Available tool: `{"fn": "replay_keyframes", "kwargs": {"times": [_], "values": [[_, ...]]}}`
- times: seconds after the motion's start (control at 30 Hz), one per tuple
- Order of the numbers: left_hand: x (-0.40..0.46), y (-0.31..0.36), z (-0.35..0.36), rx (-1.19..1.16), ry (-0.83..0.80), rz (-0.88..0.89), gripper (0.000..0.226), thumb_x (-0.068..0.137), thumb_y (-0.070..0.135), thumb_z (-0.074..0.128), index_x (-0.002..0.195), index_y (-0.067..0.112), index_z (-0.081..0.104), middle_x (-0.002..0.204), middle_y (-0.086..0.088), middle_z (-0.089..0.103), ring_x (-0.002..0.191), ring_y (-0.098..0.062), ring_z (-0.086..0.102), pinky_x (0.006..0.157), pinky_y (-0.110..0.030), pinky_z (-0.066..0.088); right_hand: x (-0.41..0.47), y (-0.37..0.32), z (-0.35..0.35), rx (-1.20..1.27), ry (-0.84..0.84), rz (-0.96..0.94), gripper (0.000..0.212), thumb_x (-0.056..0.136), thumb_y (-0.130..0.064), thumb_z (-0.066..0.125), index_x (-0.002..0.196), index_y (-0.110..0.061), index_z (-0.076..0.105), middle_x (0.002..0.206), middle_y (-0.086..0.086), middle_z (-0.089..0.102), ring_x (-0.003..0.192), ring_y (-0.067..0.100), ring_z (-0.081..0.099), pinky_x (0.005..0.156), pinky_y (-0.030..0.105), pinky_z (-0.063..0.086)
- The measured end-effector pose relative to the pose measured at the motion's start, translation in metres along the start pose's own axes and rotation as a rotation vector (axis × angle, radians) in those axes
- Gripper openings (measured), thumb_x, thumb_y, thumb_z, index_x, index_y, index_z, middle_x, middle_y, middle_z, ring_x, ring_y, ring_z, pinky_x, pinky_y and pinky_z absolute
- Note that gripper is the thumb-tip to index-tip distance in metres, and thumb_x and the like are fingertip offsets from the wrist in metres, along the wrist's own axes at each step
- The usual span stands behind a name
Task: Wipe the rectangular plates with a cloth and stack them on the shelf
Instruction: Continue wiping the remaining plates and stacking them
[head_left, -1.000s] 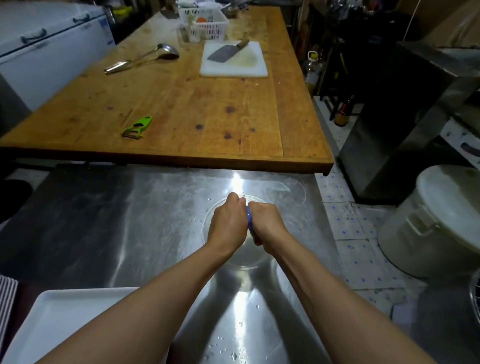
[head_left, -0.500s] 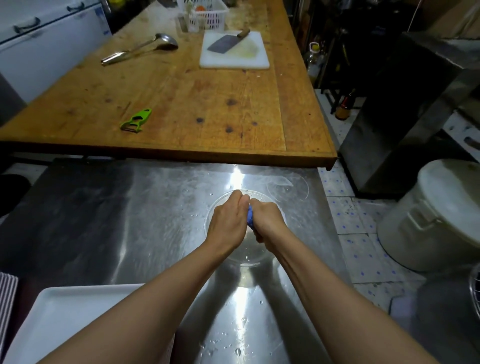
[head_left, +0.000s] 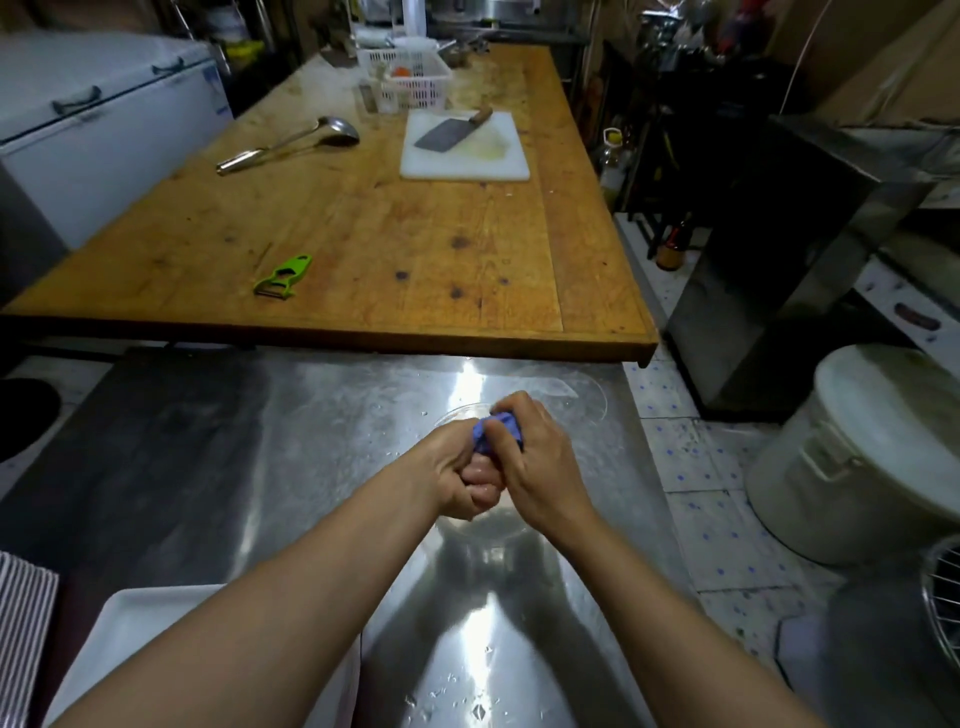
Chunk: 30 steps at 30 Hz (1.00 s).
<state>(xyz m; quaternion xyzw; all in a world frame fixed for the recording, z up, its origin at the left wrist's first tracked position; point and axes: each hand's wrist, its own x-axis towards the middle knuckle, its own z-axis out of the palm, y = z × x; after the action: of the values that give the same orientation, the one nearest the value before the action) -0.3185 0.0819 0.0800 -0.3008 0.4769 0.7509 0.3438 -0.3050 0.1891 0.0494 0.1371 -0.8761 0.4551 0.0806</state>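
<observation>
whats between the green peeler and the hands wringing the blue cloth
In the head view, nothing lies between them: bare wood from the green peeler to the wooden table edge, then bare wet steel counter up to the hands and blue cloth.

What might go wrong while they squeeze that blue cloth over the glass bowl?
Both hands, left hand and right hand, wring the blue cloth above a clear glass bowl. Pressing down could tip or crack it. Water droplets already lie on the steel counter, so the bowl may slide. Drips could also reach the white rectangular plate near the left forearm, wetting it before wiping.
</observation>
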Motion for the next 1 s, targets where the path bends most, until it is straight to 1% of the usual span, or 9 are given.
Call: {"fn": "replay_keyframes", "kwargs": {"times": [0.13, 0.3, 0.4, 0.47, 0.53, 0.6, 0.7, 0.8, 1.0], "values": [[-0.005, -0.011, 0.013, 0.247, 0.226, 0.282, 0.041, 0.096, 0.031, 0.041, 0.058, 0.017, 0.045, 0.036, 0.005, 0.035, 0.034, -0.010, 0.028, 0.037, -0.015, 0.021, 0.011, -0.004, 0.005, -0.007, 0.116, 0.154, 0.042, 0.088, -0.052, 0.039, 0.069, -0.015, 0.040, 0.057, -0.003, 0.042, 0.060, 0.021, 0.046, 0.057, 0.037, 0.038], [0.011, -0.014, 0.005, 1.148, 0.658, 0.783, 0.031, 0.101, 0.017, 0.026, 0.089, 0.013, 0.055, 0.090, -0.006, 0.062, 0.077, -0.021, 0.052, 0.063, -0.027, 0.031, 0.023, -0.001, 0.015, 0.348, 0.036, 0.526, 0.039, 0.092, -0.027, 0.046, 0.057, -0.018, 0.031, 0.053, 0.000, 0.033, 0.052, 0.017, 0.030, 0.048, 0.025, 0.024], [0.022, -0.019, -0.003, 1.579, 0.707, 0.964, 0.010, 0.084, 0.005, 0.053, 0.090, 0.009, 0.059, 0.078, -0.005, 0.064, 0.068, -0.021, 0.063, 0.052, -0.027, 0.038, 0.027, 0.002, 0.020, 0.486, -0.050, 0.753, 0.032, 0.087, -0.013, 0.043, 0.056, -0.016, 0.034, 0.044, 0.002, 0.033, 0.040, 0.016, 0.027, 0.043, 0.017, 0.019], [0.031, -0.018, -0.008, 1.667, 0.733, 1.019, 0.017, 0.056, -0.003, 0.064, 0.060, 0.012, 0.057, 0.046, -0.002, 0.052, 0.036, -0.017, 0.050, 0.038, -0.016, 0.029, 0.028, 0.000, 0.018, 0.513, -0.115, 0.853, 0.032, 0.081, -0.002, 0.040, 0.053, -0.016, 0.032, 0.035, -0.001, 0.028, 0.033, 0.013, 0.022, 0.045, 0.016, 0.016], [0.048, -0.021, -0.018, 1.632, 0.760, 1.051, 0.019, 0.056, -0.008, 0.051, 0.054, 0.012, 0.052, 0.039, -0.002, 0.044, 0.028, -0.018, 0.041, 0.035, -0.015, 0.029, 0.029, 0.001, 0.019, 0.517, -0.164, 0.933, 0.032, 0.076, 0.002, 0.039, 0.052, -0.017, 0.031, 0.033, -0.002, 0.025, 0.032, 0.011, 0.020, 0.047, 0.017, 0.014], [0.053, -0.024, -0.022, 1.588, 0.703, 1.031, 0.019, 0.072, -0.002, 0.045, 0.059, 0.008, 0.054, 0.041, -0.006, 0.047, 0.030, -0.022, 0.043, 0.036, -0.020, 0.034, 0.029, 0.003, 0.020, 0.503, -0.196, 0.997, 0.030, 0.072, 0.002, 0.039, 0.051, -0.017, 0.030, 0.037, -0.001, 0.024, 0.036, 0.012, 0.019, 0.046, 0.016, 0.016], [0.067, -0.029, -0.028, 1.539, 0.681, 1.053, 0.053, 0.092, 0.023, 0.019, 0.069, 0.007, 0.064, 0.050, -0.009, 0.057, 0.039, -0.025, 0.052, 0.043, -0.022, 0.030, 0.031, 0.008, 0.021, 0.478, -0.230, 1.052, 0.028, 0.072, -0.001, 0.040, 0.052, -0.017, 0.030, 0.043, 0.001, 0.026, 0.040, 0.013, 0.020, 0.045, 0.017, 0.018], [0.070, -0.026, -0.028, 1.468, 0.699, 1.172, 0.063, 0.094, 0.036, 0.014, 0.075, 0.007, 0.067, 0.058, -0.011, 0.063, 0.047, -0.027, 0.057, 0.045, -0.025, 0.035, 0.034, 0.011, 0.022, 0.463, -0.261, 1.064, 0.026, 0.073, -0.002, 0.038, 0.052, -0.017, 0.031, 0.048, 0.002, 0.027, 0.042, 0.013, 0.020, 0.042, 0.016, 0.019], [0.069, -0.026, -0.030, 1.493, 0.606, 1.092, 0.076, 0.090, 0.047, 0.000, 0.091, 0.009, 0.066, 0.076, -0.013, 0.067, 0.068, -0.029, 0.063, 0.059, -0.030, 0.046, 0.032, 0.014, 0.025, 0.485, -0.257, 1.095, 0.029, 0.075, 0.000, 0.034, 0.052, -0.016, 0.031, 0.046, 0.002, 0.027, 0.043, 0.013, 0.020, 0.044, 0.017, 0.018]]}}
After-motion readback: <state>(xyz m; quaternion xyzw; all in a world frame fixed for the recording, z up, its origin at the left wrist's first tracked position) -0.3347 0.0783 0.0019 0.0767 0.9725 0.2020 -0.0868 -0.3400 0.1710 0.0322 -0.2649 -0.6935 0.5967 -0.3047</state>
